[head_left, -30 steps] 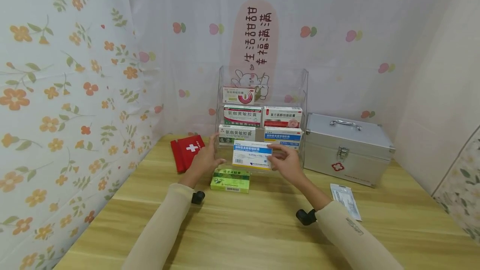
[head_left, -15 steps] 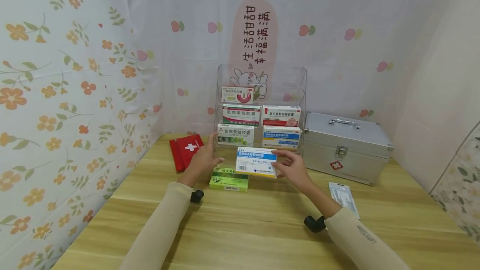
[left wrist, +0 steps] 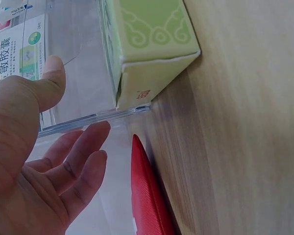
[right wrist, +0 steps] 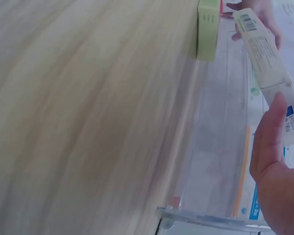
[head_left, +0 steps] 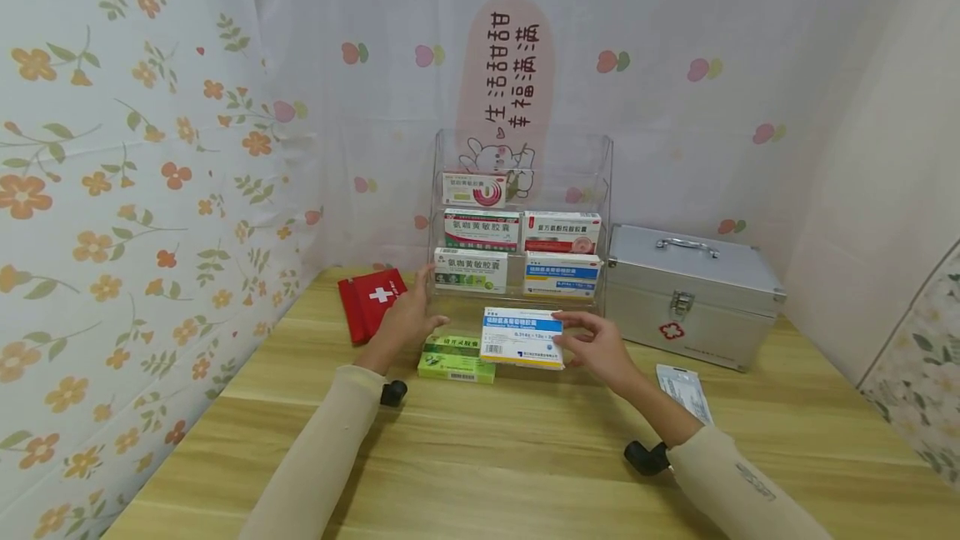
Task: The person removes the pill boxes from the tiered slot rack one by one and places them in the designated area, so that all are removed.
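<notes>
In the head view my right hand (head_left: 596, 348) pinches a white and blue medicine box (head_left: 520, 338) by its right end. The box hangs in front of a clear display rack (head_left: 517, 302), its printed face toward me. In the right wrist view the thumb lies along the narrow side of this box (right wrist: 264, 54). My left hand (head_left: 401, 319) is at the rack's left side, fingertips right at the clear side panel (left wrist: 95, 117). Its thumb stands out on the front side, apart from the fingers. A green medicine box (head_left: 456, 359) lies at the rack's foot, near this thumb.
The rack's tiers hold several medicine boxes, among them a blue and white one (head_left: 561, 276) and a red and white one (head_left: 562, 233). A red pouch (head_left: 372, 302) lies left, a silver case (head_left: 693, 294) stands right, and a white packet (head_left: 683, 392) lies before it.
The right hand has brought the white and blue box down, slightly right and away from the rack's lower tier. The left hand has stayed at the rack's side.
</notes>
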The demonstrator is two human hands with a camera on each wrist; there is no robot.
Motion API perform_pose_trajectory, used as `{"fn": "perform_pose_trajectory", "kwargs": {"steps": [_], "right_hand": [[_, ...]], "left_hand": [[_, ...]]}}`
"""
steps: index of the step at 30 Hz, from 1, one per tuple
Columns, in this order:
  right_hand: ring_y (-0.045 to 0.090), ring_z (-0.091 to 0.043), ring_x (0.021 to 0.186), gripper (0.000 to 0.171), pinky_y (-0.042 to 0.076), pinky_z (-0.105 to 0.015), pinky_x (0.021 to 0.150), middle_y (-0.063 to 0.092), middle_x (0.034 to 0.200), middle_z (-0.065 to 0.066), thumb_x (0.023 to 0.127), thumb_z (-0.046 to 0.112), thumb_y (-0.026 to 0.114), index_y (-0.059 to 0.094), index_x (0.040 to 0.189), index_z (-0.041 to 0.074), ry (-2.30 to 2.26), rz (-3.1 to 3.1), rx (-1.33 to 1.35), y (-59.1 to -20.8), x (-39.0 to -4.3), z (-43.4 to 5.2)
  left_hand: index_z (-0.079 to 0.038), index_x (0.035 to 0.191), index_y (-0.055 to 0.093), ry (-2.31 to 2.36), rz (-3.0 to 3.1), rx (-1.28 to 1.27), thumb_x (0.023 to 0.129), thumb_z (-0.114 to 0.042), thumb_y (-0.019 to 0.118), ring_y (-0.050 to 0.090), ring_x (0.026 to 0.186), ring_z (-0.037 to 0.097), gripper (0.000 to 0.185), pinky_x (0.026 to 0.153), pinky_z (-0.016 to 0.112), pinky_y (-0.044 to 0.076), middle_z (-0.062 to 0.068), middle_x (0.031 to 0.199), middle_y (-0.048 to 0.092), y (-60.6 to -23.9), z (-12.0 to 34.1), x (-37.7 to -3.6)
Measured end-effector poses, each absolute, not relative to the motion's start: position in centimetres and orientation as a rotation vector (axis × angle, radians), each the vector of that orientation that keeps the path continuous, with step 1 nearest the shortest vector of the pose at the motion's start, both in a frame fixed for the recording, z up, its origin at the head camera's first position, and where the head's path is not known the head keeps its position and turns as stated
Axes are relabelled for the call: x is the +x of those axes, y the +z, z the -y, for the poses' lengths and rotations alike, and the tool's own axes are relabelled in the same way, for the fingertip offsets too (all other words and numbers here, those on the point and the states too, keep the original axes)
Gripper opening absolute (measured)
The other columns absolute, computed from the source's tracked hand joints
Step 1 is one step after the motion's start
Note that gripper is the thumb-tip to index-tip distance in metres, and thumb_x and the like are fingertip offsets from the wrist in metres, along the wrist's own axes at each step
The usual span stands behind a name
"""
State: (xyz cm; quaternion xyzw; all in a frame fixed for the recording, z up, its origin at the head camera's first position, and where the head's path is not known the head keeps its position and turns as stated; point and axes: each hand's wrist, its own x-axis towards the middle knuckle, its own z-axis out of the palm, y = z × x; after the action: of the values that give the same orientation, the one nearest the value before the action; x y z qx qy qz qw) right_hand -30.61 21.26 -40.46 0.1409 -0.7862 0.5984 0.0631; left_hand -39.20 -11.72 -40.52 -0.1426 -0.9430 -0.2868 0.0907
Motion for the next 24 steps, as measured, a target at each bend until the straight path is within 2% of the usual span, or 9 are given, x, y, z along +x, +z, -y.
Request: {"fn": "perform_pose_trajectory", "kwargs": {"steps": [5,10,14,20,24], "right_hand": [[0.067,-0.019,0.082,0.041,0.058,-0.035,0.060,0.057,0.124,-0.023,0.091,0.010,0.071,0.062,0.130,0.002,1.791,2.450,0.344,-40.7,-30.2,-21.9],[0.067,-0.022,0.082,0.041,0.058,-0.040,0.060,0.057,0.124,-0.024,0.091,0.010,0.072,0.062,0.130,0.002,1.803,2.458,0.318,-41.1,-30.0,-22.5],[0.068,-0.021,0.083,0.041,0.059,-0.038,0.060,0.056,0.121,-0.024,0.090,0.010,0.072,0.062,0.129,0.002,1.813,2.462,0.300,-41.4,-29.9,-23.0],[0.067,-0.016,0.078,0.040,0.056,-0.033,0.055,0.058,0.120,-0.022,0.090,0.013,0.073,0.064,0.128,0.003,1.779,2.500,0.248,-41.7,-30.0,-23.8],[0.067,-0.016,0.082,0.040,0.056,-0.033,0.055,0.059,0.122,-0.023,0.091,0.013,0.072,0.064,0.128,0.002,1.763,2.542,0.227,-41.7,-29.9,-24.1]], "left_hand": [[-0.029,0.154,0.006,-0.863,2.815,-0.412,0.085,-0.027,0.080,0.066,0.094,0.033,0.102,0.073,0.046,0.057,0.018,0.106,0.065,-40.5,11.8,-39.1],[-0.028,0.154,0.006,-0.869,2.814,-0.421,0.085,-0.026,0.080,0.066,0.092,0.032,0.101,0.071,0.044,0.058,0.019,0.111,0.065,-40.5,11.8,-39.2],[-0.029,0.154,0.005,-0.871,2.822,-0.417,0.085,-0.027,0.080,0.065,0.091,0.031,0.101,0.069,0.043,0.057,0.020,0.114,0.065,-40.6,11.7,-39.2],[-0.030,0.154,0.006,-0.882,2.821,-0.402,0.085,-0.027,0.080,0.066,0.100,0.035,0.102,0.074,0.046,0.057,0.021,0.120,0.063,-40.6,11.6,-39.1],[-0.029,0.154,0.006,-0.874,2.814,-0.405,0.085,-0.027,0.080,0.065,0.102,0.035,0.101,0.075,0.047,0.057,0.021,0.121,0.063,-40.5,11.7,-39.1]]}}
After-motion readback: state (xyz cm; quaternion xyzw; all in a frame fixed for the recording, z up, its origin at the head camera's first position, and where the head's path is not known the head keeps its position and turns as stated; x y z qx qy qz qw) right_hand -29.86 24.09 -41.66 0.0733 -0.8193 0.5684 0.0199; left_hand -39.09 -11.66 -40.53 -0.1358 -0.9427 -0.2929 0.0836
